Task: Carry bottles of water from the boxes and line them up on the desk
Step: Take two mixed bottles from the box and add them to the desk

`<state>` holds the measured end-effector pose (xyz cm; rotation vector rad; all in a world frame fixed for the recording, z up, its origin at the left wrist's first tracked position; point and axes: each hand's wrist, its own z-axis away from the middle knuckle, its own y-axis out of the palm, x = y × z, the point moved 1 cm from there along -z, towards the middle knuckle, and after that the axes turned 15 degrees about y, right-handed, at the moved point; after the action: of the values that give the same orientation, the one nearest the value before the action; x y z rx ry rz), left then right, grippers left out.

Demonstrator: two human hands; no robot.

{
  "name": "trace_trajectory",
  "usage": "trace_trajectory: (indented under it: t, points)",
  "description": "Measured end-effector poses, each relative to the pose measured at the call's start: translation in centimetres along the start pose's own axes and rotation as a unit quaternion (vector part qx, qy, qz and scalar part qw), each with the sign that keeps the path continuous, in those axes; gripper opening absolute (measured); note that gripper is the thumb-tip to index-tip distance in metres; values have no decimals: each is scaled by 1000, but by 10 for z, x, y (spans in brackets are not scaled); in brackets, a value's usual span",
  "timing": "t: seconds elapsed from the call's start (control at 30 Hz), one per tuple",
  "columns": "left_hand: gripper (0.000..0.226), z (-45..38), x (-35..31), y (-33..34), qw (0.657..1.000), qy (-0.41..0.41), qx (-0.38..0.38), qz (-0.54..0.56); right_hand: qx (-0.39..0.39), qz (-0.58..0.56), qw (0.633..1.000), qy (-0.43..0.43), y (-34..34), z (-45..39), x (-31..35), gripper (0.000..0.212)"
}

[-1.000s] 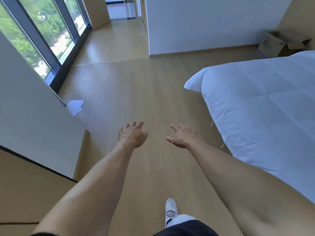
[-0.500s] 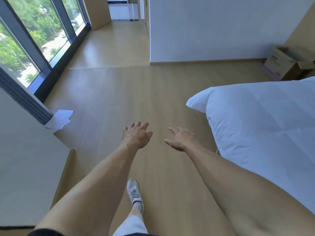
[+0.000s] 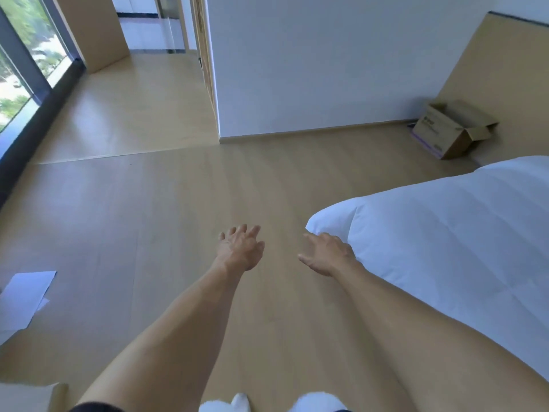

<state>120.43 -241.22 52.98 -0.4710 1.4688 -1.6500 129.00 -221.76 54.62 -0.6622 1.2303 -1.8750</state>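
Wooden floor [image 3: 178,218], open cardboard box [image 3: 451,129], flaps raised

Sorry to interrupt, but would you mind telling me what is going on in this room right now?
A person is crossing the wooden floor with both arms stretched forward and nothing in either hand. The left hand and the right hand are both open, fingers relaxed. An open cardboard box sits on the floor by the far wall, beyond the corner of the white bed. No water bottles are in view, so none is being carried at this moment.
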Motion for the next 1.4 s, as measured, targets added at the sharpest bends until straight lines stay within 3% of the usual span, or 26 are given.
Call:
trace_trajectory:
  t: [0.4,0.9,1.4]
  points:
    - [51,-234,64,-61,999,37,7,-39,5,-42,999,30,-59,-222,52,63]
    - [51,-544,87,-174,997,55,-1,-60,14,-61,997,43,-200,-509,80,65]
    - [57,-874,81,-234,977,204,44,-39,-10,-47,983,179,-306,-767,54,69]
